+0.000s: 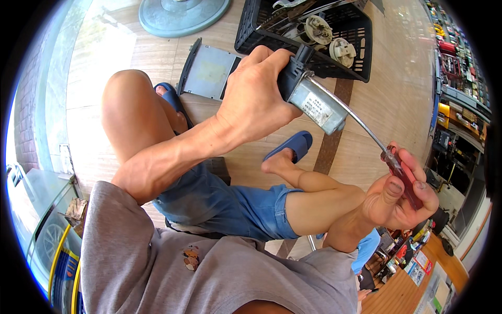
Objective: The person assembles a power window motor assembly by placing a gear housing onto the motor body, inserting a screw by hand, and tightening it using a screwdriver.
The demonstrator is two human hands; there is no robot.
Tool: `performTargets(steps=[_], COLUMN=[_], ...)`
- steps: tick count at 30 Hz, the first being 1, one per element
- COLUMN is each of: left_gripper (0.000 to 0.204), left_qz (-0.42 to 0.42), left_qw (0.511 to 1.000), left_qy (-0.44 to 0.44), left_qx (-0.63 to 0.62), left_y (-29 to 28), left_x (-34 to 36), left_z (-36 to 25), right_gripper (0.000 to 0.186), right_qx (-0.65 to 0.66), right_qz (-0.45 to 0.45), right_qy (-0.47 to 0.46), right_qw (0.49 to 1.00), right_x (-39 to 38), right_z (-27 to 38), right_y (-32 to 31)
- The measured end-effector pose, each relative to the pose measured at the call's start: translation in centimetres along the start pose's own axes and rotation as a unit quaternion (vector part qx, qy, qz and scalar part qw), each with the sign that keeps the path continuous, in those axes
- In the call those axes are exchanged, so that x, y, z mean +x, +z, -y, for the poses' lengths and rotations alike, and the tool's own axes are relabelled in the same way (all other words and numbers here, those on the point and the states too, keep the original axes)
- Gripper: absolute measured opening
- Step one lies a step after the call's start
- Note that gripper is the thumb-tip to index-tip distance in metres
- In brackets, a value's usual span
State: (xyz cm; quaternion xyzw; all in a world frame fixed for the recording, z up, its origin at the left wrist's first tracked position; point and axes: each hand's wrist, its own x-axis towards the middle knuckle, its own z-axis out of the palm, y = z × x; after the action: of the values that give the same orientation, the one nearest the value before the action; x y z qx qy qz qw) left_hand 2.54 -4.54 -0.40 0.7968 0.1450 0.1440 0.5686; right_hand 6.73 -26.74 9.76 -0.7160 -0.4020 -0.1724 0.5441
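My left hand is wrapped around the black plastic end of a small electric motor, whose silver metal case with a printed label sticks out to the right. In my right hand is a screwdriver with a dark red translucent handle, gripped between thumb and fingers. Its long metal shaft slants up and left across the motor. The tip reaches the seam where the black plastic meets the silver case; whether it sits on a screw I cannot tell. My left palm and fingertips are hidden behind the motor.
Beyond my hands a black plastic crate holds several metal and white round parts. A flat grey metal-cased unit lies on the tiled floor near a round pale blue base. Packed shelves and a wooden counter stand at right.
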Motion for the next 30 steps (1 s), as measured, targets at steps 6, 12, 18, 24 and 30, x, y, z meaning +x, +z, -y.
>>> performTargets(steps=[6, 12, 18, 24, 30], left_gripper=[0.051, 0.051, 0.053, 0.048, 0.024], left_qz=[-0.017, 0.006, 0.072, 0.091, 0.11], left_qw=[1.0, 1.0, 0.997, 0.987, 0.922], left_qy=[0.013, 0.011, -0.041, -0.112, -0.227], left_qx=[0.008, 0.013, 0.005, -0.076, -0.295], left_y=[0.2, 0.3, 0.8, -1.8, -3.3], left_x=[-0.2, -0.4, 0.3, 1.0, 1.1], left_z=[0.6, 0.5, 1.3, 1.1, 2.9], right_gripper=[0.038, 0.036, 0.028, 0.018, 0.026], right_qx=[-0.01, -0.016, -0.07, -0.051, -0.223], right_qz=[-0.013, -0.041, -0.045, -0.166, -0.011], right_qy=[0.005, 0.029, 0.013, -0.049, 0.356], right_qw=[1.0, 0.999, 0.996, 0.984, 0.908], right_x=[-0.2, -0.1, 1.0, 3.7, -0.4], right_z=[0.0, -0.3, -1.3, -2.0, -9.2], right_y=[0.3, 0.4, 0.6, -6.1, -3.5])
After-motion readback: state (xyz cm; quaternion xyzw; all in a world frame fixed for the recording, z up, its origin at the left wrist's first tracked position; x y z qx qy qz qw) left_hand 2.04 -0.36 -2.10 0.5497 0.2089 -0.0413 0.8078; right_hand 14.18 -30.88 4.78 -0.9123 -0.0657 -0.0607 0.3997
